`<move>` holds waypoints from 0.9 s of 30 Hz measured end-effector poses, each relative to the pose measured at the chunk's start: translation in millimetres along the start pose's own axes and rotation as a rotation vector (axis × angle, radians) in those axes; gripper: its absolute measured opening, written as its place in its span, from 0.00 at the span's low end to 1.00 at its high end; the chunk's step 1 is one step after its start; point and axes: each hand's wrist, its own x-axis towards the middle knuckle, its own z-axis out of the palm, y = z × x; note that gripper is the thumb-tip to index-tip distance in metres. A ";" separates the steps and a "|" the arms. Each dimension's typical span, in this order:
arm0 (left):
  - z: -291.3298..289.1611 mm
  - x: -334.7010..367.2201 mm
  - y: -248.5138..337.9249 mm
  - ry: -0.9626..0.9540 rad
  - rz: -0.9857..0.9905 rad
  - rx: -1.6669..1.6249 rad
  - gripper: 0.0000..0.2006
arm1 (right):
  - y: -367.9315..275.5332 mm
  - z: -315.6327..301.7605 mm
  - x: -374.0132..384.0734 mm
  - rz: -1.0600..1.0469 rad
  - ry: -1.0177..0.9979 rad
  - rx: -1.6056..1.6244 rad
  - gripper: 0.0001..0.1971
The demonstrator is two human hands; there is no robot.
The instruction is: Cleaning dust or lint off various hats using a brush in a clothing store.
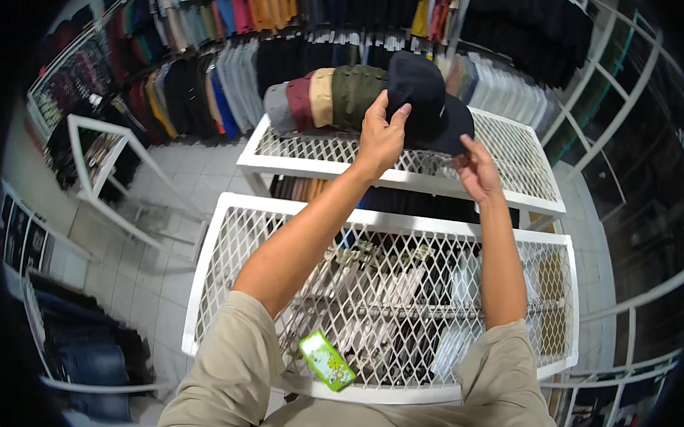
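Observation:
A dark navy baseball cap (pixel 417 90) stands at the right end of a row of nested caps on the far mesh table (pixel 498 144). My left hand (pixel 383 137) grips its crown, with the thumb and fingers on the side of the cap. At the brim's right corner, the fingers of my right hand (pixel 478 171) close on the edge. Left of the navy cap, the row runs through an olive green cap (pixel 353 96), a cream cap (pixel 322 97), a maroon cap (pixel 300 103) and a grey cap (pixel 278 109).
Close to my body is a white mesh-topped table (pixel 209 293) with folded clothes beneath its top. On it lies a bright green phone-shaped case (pixel 327 361). Hanging clothes (pixel 235 74) line the back wall. A white frame rack (pixel 84 162) stands left, with jeans (pixel 95 365) lower left.

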 end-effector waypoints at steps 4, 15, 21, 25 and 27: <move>-66.1 -30.0 59.2 -0.194 -0.071 -0.236 0.19 | -7.9 31.1 -12.8 0.100 -0.178 0.060 0.15; -182.9 -245.5 223.5 0.731 -0.144 0.021 0.35 | 70.4 206.0 -177.8 0.211 -0.656 -0.161 0.24; -146.0 -398.6 280.7 0.767 -0.119 -0.372 0.24 | 132.1 236.6 -303.0 0.410 -0.787 -0.188 0.21; -126.1 -465.4 292.0 0.885 -0.084 -0.345 0.22 | 142.3 224.1 -372.3 0.483 -0.765 -0.199 0.20; -115.6 -487.1 299.4 0.867 -0.102 -0.364 0.21 | 141.2 218.4 -400.3 0.506 -0.680 -0.182 0.25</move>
